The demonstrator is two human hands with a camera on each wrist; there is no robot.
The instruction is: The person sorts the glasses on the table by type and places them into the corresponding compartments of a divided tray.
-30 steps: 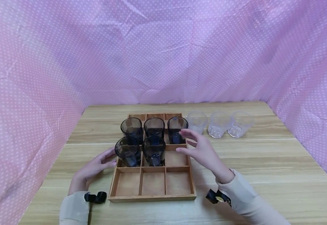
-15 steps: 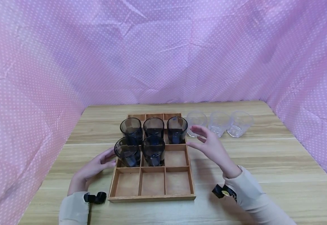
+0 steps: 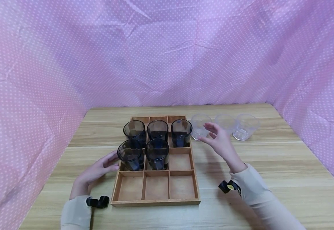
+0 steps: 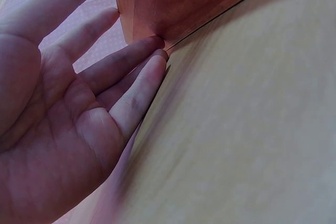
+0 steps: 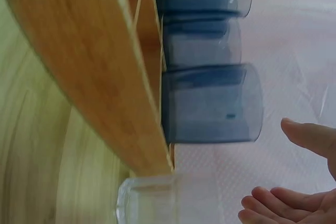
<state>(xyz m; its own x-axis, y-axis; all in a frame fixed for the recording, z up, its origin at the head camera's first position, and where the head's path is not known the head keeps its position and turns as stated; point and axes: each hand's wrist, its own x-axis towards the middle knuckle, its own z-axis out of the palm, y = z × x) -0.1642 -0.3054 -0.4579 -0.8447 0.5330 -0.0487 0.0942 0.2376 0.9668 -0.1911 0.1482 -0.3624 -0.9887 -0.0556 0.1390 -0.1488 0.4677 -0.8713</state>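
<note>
A wooden compartment tray holds several smoky dark glasses; the right one of the back row stands nearest my right hand. Beyond the tray's right side, three clear glasses stand in a row, the leftmost clear glass closest to the tray. My right hand hovers by that glass, thumb and fingers spread apart with nothing between them, and partly covers the middle clear glass. My left hand lies at the tray's left side; in the left wrist view its extended fingertips meet the tray's lower edge.
The third clear glass stands farthest right. Everything rests on a light wooden table. A pink dotted cloth hangs behind and at both sides.
My right hand has moved right, away from the back-row dark glass, and slightly farther back to the clear glasses. My left hand and the tray have stayed put.
</note>
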